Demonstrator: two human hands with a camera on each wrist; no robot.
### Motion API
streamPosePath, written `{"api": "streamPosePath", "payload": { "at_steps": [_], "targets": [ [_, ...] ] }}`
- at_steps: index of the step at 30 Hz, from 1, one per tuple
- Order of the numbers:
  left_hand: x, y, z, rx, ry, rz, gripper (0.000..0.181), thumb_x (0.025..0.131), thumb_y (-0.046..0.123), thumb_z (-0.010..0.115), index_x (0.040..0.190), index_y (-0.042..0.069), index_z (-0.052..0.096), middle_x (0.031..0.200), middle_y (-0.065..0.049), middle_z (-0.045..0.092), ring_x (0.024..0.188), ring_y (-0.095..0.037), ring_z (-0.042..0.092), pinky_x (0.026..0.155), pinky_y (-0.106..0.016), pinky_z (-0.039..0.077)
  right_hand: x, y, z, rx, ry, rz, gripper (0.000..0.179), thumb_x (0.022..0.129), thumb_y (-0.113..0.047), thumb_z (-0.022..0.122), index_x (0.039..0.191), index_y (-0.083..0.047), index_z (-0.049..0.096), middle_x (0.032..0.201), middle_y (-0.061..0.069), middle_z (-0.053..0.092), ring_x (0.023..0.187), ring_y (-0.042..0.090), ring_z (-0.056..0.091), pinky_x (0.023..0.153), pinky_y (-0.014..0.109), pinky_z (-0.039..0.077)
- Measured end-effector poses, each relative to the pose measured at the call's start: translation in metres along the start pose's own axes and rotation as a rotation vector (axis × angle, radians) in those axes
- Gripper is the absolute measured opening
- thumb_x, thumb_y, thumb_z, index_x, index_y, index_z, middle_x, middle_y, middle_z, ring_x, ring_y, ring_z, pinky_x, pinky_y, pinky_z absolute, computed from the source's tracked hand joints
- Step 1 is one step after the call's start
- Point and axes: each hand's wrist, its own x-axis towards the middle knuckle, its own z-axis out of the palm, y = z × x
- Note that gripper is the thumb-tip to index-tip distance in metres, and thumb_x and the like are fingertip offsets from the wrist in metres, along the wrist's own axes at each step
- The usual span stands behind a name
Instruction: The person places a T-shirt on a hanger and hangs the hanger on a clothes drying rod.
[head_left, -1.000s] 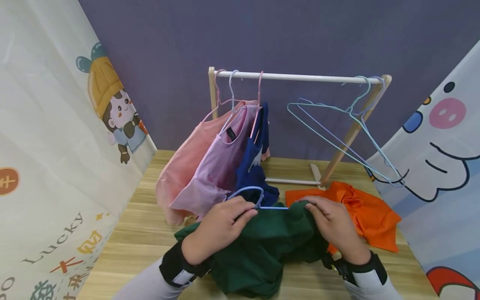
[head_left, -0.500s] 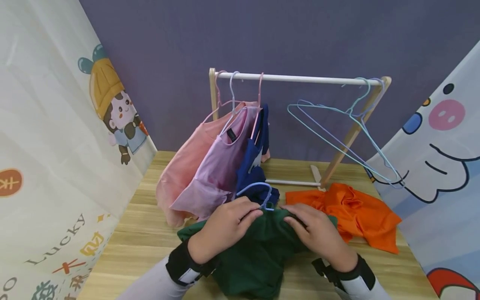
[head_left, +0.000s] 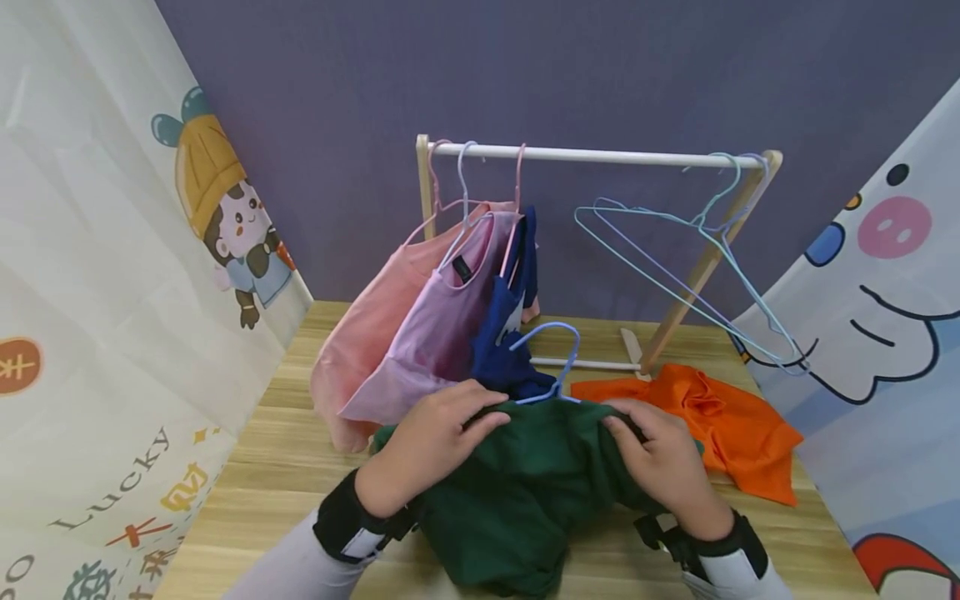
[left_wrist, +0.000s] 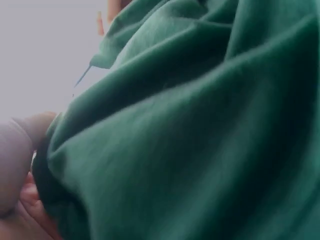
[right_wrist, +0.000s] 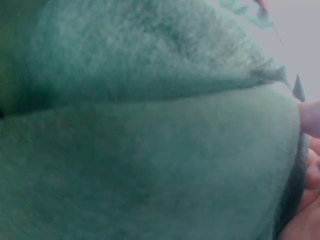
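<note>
Both hands pinch the upper edge of a dark green garment (head_left: pixel 517 492), one at each side of its neckline. My left hand (head_left: pixel 438 442) grips it with thumb and fingers on the left. On the right, my right hand (head_left: pixel 663 454) does the same. Between them a blue hanger (head_left: pixel 567 367) sticks up from the neckline, its hook curving to the left; the rest of it is hidden inside the cloth. Green fabric (left_wrist: pixel 165 135) fills most of the left wrist view, and the right wrist view is likewise mostly green cloth (right_wrist: pixel 150 150).
A rack with a white rail (head_left: pixel 600 156) stands behind. A pink garment (head_left: pixel 367 333), a lilac one (head_left: pixel 427 350) and a navy one (head_left: pixel 506 333) hang at its left. Bare hangers (head_left: pixel 675 218) hang at its right. An orange garment (head_left: pixel 712 417) lies on the wooden table (head_left: pixel 262 467).
The hanger's hook has shifted right and stands higher out of the neckline. My left hand has moved from the hanger's neck onto the garment's edge. My right hand moved inward, then outward again.
</note>
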Motion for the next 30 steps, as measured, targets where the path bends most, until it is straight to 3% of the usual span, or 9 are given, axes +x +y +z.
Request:
{"api": "streamPosePath", "payload": {
  "at_steps": [7,10,21,25,30],
  "targets": [
    [-0.006,-0.011,-0.014,0.112,-0.043,-0.048,0.032,0.09,0.04,0.057,0.112,0.019,0.065,0.094,0.007,0.065,0.085,-0.003,0.056,0.075,-0.029,0.053,0.001,0.007,-0.013,-0.008,0.094,0.04,0.028,0.075,0.0,0.071,0.1,-0.013,0.068,0.09,0.005,0.07,0.082,0.009,0.06,0.082,0.008,0.043],
    [-0.011,-0.018,-0.022,0.122,-0.033,-0.07,0.032,0.09,0.04,0.057,0.112,0.019,0.066,0.095,0.006,0.066,0.086,-0.004,0.057,0.076,-0.031,0.053,0.0,0.012,-0.02,-0.013,0.136,0.065,0.026,0.075,0.001,0.071,0.098,-0.011,0.069,0.089,0.007,0.07,0.08,0.007,0.06,0.08,0.007,0.043],
    [-0.021,-0.034,-0.044,0.04,0.065,-0.144,0.025,0.089,0.027,0.062,0.111,0.019,0.067,0.101,0.004,0.069,0.098,-0.003,0.056,0.086,-0.028,0.05,-0.004,0.029,-0.049,0.066,0.264,0.16,0.022,0.077,0.003,0.068,0.097,-0.005,0.07,0.093,-0.024,0.063,0.08,0.001,0.059,0.077,0.007,0.042],
    [-0.025,-0.039,-0.046,0.027,0.096,-0.163,0.021,0.087,0.023,0.064,0.106,0.017,0.069,0.097,0.004,0.069,0.093,-0.004,0.057,0.082,-0.025,0.05,-0.008,0.034,-0.054,0.131,0.309,0.158,0.022,0.076,0.009,0.066,0.097,0.002,0.069,0.092,-0.025,0.064,0.078,0.003,0.06,0.074,0.007,0.044],
    [-0.027,-0.043,-0.044,0.071,0.093,-0.163,0.025,0.085,0.029,0.066,0.106,0.015,0.068,0.097,0.003,0.068,0.094,-0.005,0.057,0.082,-0.027,0.051,-0.014,0.033,-0.056,0.133,0.286,0.252,0.022,0.077,0.007,0.067,0.098,0.001,0.069,0.092,-0.026,0.064,0.079,0.003,0.06,0.072,0.007,0.045]
  ]
}}
